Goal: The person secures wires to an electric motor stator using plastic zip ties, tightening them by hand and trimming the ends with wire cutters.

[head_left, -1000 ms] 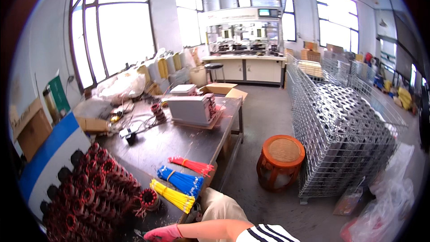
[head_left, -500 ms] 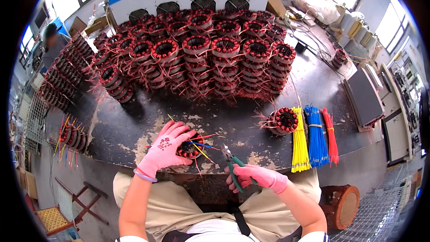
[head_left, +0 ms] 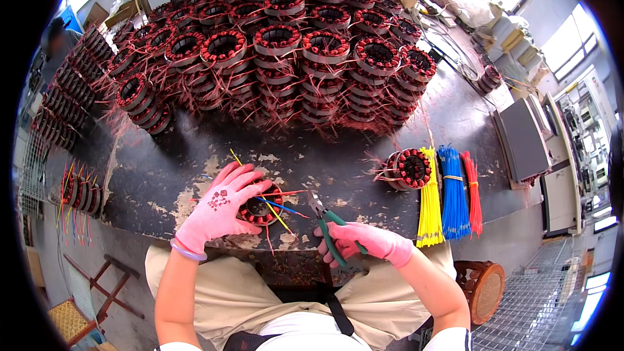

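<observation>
My left hand (head_left: 224,205), in a pink glove, lies over a wound motor stator (head_left: 262,208) at the table's near edge. The fingers curl around its far side, and the thumb presses low on the near side, hiding its left part. Red, blue and yellow leads poke out of the stator, several toward the right. Held by its green handles in my gloved right hand (head_left: 364,244) is a pair of cutting pliers (head_left: 324,214). The plier jaws are beside the tip of a red lead (head_left: 291,193); whether they touch it I cannot tell.
Stacked stators (head_left: 279,58) fill the far table. Right of my hands stand a short stator stack (head_left: 408,170) and yellow (head_left: 429,201), blue (head_left: 454,195) and red wire bundles (head_left: 473,195). Stators with coloured leads (head_left: 81,192) sit at the left. A wooden stool (head_left: 481,292) stands below right.
The pliers have moved up and toward the stator, bringing their jaws to the red lead's tip. My left hand stays on the stator. The whole view has shifted slightly.
</observation>
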`<action>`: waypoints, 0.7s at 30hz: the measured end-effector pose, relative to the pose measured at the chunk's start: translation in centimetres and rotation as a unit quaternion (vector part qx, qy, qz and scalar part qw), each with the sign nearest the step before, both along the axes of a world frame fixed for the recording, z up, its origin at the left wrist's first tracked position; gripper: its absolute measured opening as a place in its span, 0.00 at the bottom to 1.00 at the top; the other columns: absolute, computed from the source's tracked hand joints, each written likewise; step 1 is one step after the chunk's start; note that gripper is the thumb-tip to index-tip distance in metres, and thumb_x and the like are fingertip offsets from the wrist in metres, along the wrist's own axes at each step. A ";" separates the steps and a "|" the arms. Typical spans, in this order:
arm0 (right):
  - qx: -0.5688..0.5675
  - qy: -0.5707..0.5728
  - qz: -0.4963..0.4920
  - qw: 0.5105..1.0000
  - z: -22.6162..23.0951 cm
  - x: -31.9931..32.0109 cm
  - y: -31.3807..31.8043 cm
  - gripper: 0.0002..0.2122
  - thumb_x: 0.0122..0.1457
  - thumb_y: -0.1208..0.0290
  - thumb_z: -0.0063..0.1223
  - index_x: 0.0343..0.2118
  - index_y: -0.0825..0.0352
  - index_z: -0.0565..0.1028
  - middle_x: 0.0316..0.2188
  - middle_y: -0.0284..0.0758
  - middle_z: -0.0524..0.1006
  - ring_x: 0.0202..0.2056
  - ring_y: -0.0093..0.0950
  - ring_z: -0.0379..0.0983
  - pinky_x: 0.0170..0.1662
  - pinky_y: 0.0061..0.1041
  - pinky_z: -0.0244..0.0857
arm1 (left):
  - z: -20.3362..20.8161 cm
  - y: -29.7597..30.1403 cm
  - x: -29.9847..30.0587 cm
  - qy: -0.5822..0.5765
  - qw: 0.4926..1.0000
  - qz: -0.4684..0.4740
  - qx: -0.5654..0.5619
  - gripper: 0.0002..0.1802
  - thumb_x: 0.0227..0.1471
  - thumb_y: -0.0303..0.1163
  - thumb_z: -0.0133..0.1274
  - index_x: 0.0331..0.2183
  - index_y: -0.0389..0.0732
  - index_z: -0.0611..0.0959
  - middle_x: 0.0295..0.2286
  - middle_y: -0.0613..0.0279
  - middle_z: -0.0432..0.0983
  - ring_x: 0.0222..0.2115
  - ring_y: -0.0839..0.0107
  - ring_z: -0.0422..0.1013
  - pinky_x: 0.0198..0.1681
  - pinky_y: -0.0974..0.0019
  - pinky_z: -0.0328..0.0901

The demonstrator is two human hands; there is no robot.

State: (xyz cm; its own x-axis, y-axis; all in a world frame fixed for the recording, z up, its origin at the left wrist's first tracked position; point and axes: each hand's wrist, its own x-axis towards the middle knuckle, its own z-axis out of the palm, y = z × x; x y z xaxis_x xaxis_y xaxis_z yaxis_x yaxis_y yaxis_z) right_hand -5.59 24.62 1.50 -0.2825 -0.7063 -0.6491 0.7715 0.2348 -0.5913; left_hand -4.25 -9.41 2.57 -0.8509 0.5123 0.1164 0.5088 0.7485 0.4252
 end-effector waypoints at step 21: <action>0.039 0.108 -0.032 0.993 -0.2 0.1 -1.7 0.23 0.69 0.52 0.46 0.55 0.68 0.69 0.36 0.34 0.76 0.33 0.24 0.76 0.36 0.25 0.74 | -0.4 -0.2 0.0 0.007 1.000 -0.003 0.003 0.52 0.27 0.46 0.74 0.58 0.46 0.75 0.56 0.53 0.69 0.62 0.50 0.60 0.69 0.45 0.49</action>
